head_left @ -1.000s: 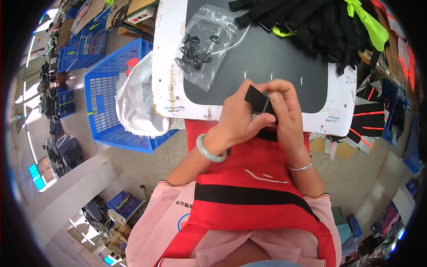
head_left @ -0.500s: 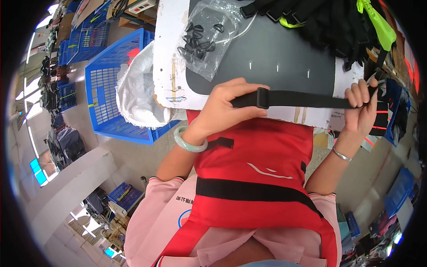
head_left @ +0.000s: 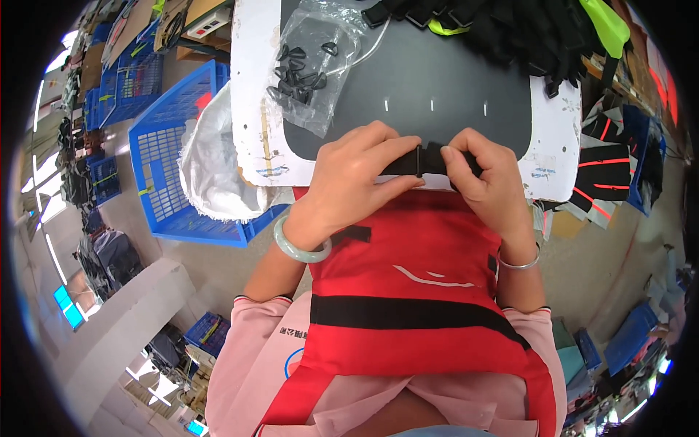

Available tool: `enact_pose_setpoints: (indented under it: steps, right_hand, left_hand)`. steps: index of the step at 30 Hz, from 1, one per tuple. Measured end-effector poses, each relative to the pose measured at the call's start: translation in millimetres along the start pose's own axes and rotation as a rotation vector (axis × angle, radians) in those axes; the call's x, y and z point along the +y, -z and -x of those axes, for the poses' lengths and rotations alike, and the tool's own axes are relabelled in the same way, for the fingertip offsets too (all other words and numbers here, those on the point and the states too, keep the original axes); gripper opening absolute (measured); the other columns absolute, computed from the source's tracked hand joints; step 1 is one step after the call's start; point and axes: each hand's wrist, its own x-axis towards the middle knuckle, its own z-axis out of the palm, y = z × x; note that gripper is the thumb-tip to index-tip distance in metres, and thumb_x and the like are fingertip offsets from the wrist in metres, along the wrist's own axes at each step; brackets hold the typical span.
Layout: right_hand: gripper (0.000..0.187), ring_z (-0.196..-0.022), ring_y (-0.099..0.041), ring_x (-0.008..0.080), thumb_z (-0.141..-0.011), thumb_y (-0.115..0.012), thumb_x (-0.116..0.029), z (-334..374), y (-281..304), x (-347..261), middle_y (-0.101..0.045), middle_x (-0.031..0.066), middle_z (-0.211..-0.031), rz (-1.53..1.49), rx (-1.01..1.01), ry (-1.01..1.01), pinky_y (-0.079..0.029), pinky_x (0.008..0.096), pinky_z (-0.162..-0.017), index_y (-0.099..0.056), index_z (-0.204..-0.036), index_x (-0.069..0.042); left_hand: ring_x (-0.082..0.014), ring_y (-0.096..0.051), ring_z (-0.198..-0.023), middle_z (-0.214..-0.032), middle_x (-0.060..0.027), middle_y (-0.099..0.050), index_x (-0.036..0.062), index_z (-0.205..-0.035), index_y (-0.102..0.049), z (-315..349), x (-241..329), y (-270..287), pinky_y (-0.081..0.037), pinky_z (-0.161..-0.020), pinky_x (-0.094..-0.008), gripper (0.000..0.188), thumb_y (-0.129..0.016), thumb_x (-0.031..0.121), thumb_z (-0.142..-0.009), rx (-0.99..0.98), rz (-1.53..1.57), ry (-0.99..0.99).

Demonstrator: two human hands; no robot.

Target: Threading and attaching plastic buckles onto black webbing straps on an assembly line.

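Note:
Just above the front edge of a white board with a dark grey panel [head_left: 437,80], my left hand [head_left: 349,178] pinches a black webbing strap [head_left: 399,163] beside its slider buckle [head_left: 419,162]. The buckle stands nearly edge-on at my fingertips. Close on its right, my right hand [head_left: 486,175] grips the strap's other part, thumb pressed on top near the buckle. Much of the strap is hidden in the right hand. A clear plastic bag [head_left: 309,109] with several small black plastic pieces [head_left: 298,76] lies beyond my left hand.
A heap of black straps with buckles [head_left: 510,36] lies at the board's far right, with neon yellow-green strips [head_left: 608,29]. To the left stand a blue plastic crate [head_left: 156,182] and a white woven sack [head_left: 215,175]. Black pieces with orange-red stripes [head_left: 604,164] lie off the board's right side.
My right hand has come left from the strap's far end to beside the buckle. The strap is no longer stretched out, and the buckle has turned nearly edge-on. The view has shifted slightly.

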Motion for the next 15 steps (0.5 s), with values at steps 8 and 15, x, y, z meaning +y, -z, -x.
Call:
enact_pose_setpoints:
  steps: [8, 15]
  right_hand:
    - [0.02, -0.057, -0.045, 0.0092, -0.087, -0.056, -0.019, 6.0, 0.8, 19.6, -0.05, 0.0075, -0.061, -0.316, -0.155, -0.059, -0.041, 0.0298, -0.054, -0.054, -0.077, -0.002]
    - [0.02, -0.063, -0.058, 0.0273, -0.084, -0.055, -0.021, 4.4, -11.4, 30.5, -0.061, 0.0127, -0.071, -0.229, -0.022, 0.055, -0.045, 0.0348, -0.059, -0.06, -0.079, -0.003]
  left_hand:
    - [-0.0253, -0.059, -0.075, -0.085, -0.0114, -0.06, 0.0028, -0.101, -0.064, -6.1, 19.4, 0.2, -0.048, -0.067, -0.0322, 0.04, -0.078, 0.01, -0.065, -0.033, 0.183, 0.046]
    - [-0.0269, -0.057, -0.082, -0.091, -0.0124, -0.059, -0.0002, -0.099, -0.06, 1.7, -0.8, -14.4, -0.045, -0.076, -0.0335, 0.038, -0.074, -0.001, -0.064, 0.019, 0.192, 0.011]
